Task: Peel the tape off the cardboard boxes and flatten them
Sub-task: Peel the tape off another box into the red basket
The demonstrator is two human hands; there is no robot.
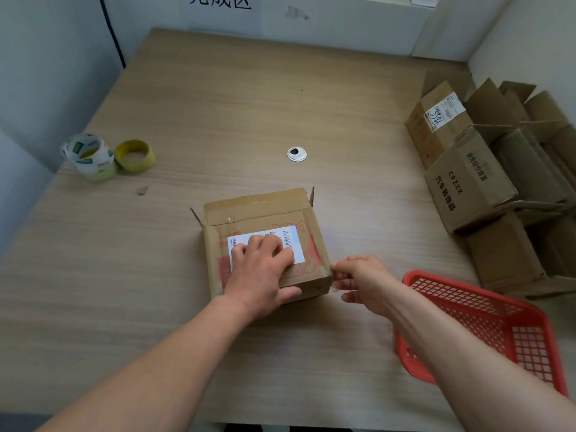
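1. At the middle of the table (218, 120), pinned under a flat left hand (261, 272): small cardboard box (258, 210), far flaps standing open.
2. Pinched at the near right corner by the right hand (361, 282): apparently an end of clear tape (333, 286).
3. Likely light, stiff-walled, quick to slide; best pressed down on top, tape taken by a loose end.
4. Hard to trace: the transparent tape's run. Hidden by hands: the near face. Cut off at right: stacked boxes (467, 182).
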